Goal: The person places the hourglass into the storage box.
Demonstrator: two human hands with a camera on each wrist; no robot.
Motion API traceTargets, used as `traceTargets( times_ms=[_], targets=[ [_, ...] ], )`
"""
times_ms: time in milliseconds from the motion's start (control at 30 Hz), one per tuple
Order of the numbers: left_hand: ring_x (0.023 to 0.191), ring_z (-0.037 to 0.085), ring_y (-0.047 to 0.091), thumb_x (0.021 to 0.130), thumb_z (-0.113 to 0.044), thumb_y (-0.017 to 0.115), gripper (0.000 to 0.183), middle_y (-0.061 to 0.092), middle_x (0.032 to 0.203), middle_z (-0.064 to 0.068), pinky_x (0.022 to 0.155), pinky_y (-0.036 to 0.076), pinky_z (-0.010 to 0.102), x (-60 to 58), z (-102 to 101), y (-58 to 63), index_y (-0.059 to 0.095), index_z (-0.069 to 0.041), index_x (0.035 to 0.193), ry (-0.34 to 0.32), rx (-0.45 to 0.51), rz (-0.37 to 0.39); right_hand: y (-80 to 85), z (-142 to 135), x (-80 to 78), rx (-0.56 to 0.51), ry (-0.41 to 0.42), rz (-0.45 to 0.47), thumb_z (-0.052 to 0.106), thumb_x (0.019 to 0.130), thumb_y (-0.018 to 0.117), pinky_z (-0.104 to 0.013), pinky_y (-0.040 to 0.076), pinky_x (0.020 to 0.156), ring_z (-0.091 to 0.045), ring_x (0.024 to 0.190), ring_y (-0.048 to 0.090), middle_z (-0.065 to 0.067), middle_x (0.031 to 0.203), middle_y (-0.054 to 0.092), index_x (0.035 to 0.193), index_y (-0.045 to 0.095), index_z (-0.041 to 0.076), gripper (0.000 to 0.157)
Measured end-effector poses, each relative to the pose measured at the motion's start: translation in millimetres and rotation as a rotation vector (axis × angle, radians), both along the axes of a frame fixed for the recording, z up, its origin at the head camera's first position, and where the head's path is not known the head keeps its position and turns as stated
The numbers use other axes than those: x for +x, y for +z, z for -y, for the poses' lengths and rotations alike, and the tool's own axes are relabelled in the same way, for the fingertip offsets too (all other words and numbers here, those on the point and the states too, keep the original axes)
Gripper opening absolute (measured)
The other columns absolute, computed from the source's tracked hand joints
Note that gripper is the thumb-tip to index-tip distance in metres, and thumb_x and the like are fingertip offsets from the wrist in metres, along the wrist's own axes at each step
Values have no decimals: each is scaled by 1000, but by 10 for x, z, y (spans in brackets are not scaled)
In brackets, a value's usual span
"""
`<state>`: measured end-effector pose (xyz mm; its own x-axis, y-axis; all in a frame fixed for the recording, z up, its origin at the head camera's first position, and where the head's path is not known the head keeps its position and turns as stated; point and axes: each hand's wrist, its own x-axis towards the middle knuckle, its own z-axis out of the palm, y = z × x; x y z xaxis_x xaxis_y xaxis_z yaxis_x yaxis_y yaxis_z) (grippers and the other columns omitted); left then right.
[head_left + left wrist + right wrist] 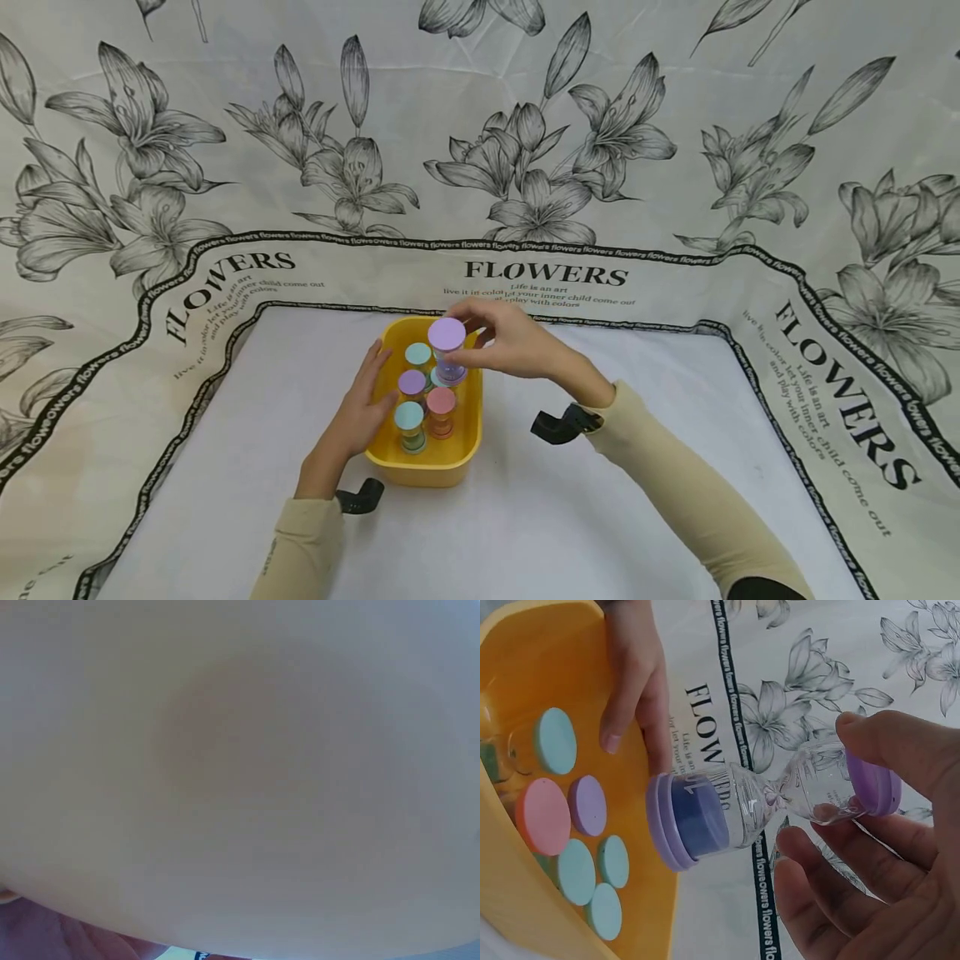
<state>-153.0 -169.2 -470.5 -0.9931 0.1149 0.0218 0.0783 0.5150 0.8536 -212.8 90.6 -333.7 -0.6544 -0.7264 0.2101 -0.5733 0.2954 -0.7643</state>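
Note:
My right hand (pixel 504 337) holds a purple-capped sand timer (pixel 769 799) between thumb and fingers by one end, above the yellow tub (pixel 423 473). Dark bluish sand lies at the timer's far end, by a printed "10". Along the tub's left rim rests my left hand (pixel 363 408), its fingers straight and its thumb over the inner side. Inside the tub stand several more sand timers: a pink-capped timer (pixel 441 402), a smaller purple-capped timer (pixel 412 383) and teal-capped timers, one teal-capped timer (pixel 408 415) at the near end. Blurred pale material fills most of the left wrist view.
A white cloth (pixel 570 517) covers the table under the tub. Behind and at both sides rises a pale curtain (pixel 375 275) printed with lilies and "FLOWERS". Black straps (pixel 566 423) stick out from both wrists.

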Motion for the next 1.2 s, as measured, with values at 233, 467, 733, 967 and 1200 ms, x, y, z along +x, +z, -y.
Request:
traceTargets(
  times_ms=[233, 467, 733, 967, 1200],
  targets=[
    [161, 34, 4, 102, -11, 51, 69, 0, 175, 5, 128, 10, 62, 1, 9, 2, 22, -12, 165, -2, -1, 2, -34, 106, 43, 94, 111, 12, 19, 87, 81, -30, 61, 83, -19, 102, 69, -4, 116, 72, 125, 65, 9, 42],
    [161, 36, 4, 102, -10, 51, 69, 1, 175, 7, 127, 10, 63, 0, 18, -2, 22, -10, 165, -15, 9, -17, -80, 179, 75, 160, 202, 66, 19, 88, 80, -33, 62, 81, -15, 103, 67, -3, 117, 69, 124, 64, 9, 40],
    [161, 37, 4, 102, -10, 52, 69, 1, 175, 8, 126, 10, 64, 2, 22, -5, 22, -9, 164, -20, 11, -27, -137, 233, 121, 267, 290, 111, 19, 88, 76, -27, 61, 81, -15, 103, 65, -2, 118, 69, 126, 63, 9, 41],
    [161, 36, 4, 102, -9, 52, 69, 1, 175, 8, 126, 11, 65, -6, 13, 7, 22, -8, 164, -20, 9, -28, -210, 280, 125, 354, 322, 133, 21, 85, 83, -25, 59, 83, -15, 102, 67, 2, 113, 70, 121, 63, 12, 42],
    [161, 35, 5, 103, -11, 51, 69, 1, 175, 6, 126, 11, 65, 4, 12, -6, 21, -10, 165, -9, 1, -16, -304, 376, 99, 429, 370, 182, 12, 85, 83, -32, 60, 94, -19, 106, 68, -1, 114, 69, 117, 64, 11, 37]
  ],
)
